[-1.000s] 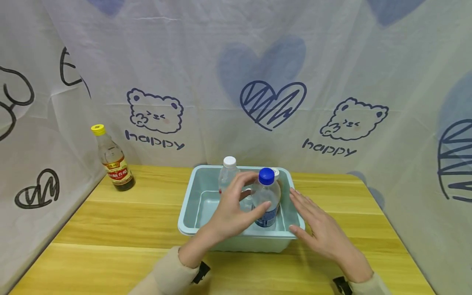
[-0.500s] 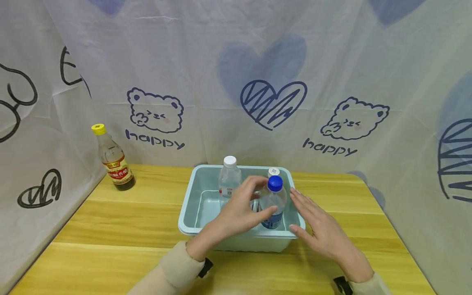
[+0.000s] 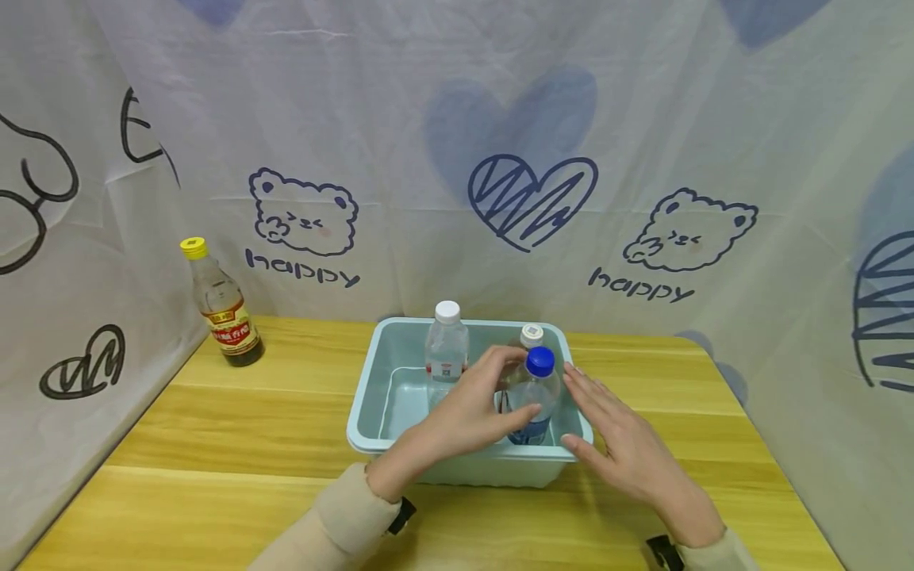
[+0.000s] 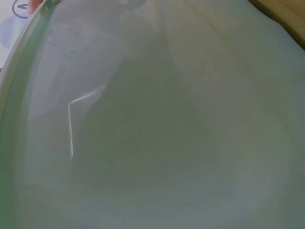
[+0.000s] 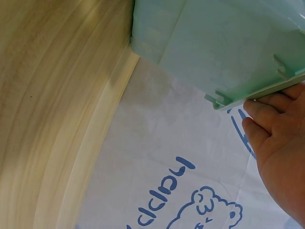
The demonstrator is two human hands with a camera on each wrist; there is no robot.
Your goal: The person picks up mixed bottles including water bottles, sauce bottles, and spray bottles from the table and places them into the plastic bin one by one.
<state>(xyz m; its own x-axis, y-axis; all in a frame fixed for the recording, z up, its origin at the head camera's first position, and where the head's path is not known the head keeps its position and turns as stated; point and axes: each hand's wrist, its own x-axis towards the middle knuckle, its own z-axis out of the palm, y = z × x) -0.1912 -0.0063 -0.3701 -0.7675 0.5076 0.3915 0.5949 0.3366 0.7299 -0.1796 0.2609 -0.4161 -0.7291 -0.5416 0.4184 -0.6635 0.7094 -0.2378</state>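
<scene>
A clear plastic bottle with a blue cap (image 3: 540, 362) stands in the right part of the pale blue-green plastic bin (image 3: 493, 474). My left hand (image 3: 474, 408) reaches over the bin's front rim and holds this bottle between thumb and fingers. At the right rim, my right hand (image 3: 624, 444) rests with its fingers straight; the right wrist view shows its fingertips (image 5: 259, 112) against the bin's lip. Behind the held bottle is a white-capped bottle (image 3: 531, 335), mostly hidden. Another clear bottle with a white cap (image 3: 447, 349) stands upright at the bin's back. Only bin wall fills the left wrist view.
A dark sauce bottle with a yellow cap (image 3: 227, 309) stands at the back left of the wooden table (image 3: 236, 444). White cloth (image 3: 414, 238) printed with hearts and bears hangs behind and at both sides. The table's right edge slopes away beyond the right hand.
My left hand has moved slightly right and down with the blue-capped bottle, bringing it lower in the bin. More of both white-capped bottles shows. The right hand has stayed at the rim.
</scene>
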